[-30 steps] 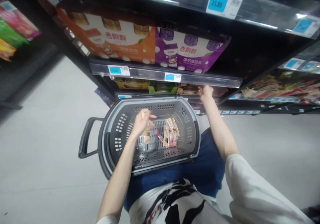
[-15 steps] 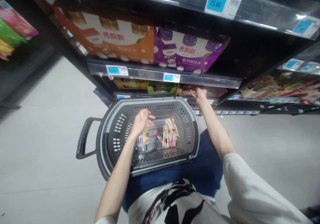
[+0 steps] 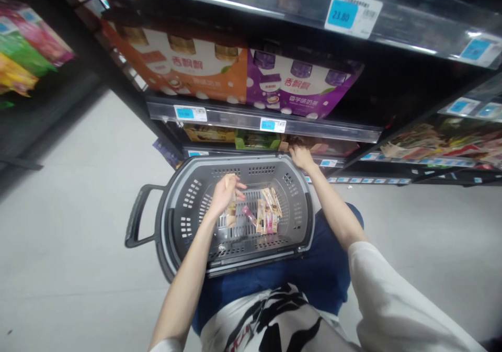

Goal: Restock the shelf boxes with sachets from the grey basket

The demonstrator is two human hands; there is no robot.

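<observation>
A dark grey shopping basket (image 3: 176, 205) rests on my lap in front of the shelves. My left hand (image 3: 224, 194) hovers inside it with the fingers pinched on a small tan sachet (image 3: 231, 213). Several more tan and pink sachets (image 3: 266, 211) lie on the basket floor just to its right. My right hand (image 3: 301, 157) reaches over the basket's far rim into the low shelf, among small brown boxes (image 3: 327, 146); its fingers are curled, and what they hold, if anything, is hidden.
Black shelving stands ahead with an orange carton (image 3: 188, 67) and a purple carton (image 3: 298, 82) above blue price tags (image 3: 273, 125). A green box (image 3: 254, 141) sits on the low shelf. Snack bags (image 3: 23, 54) hang at left. Grey floor lies on both sides.
My right hand has slid left along the low shelf, closer to the basket rim. My left hand stays over the sachets, nearly still. The view has shifted slightly.
</observation>
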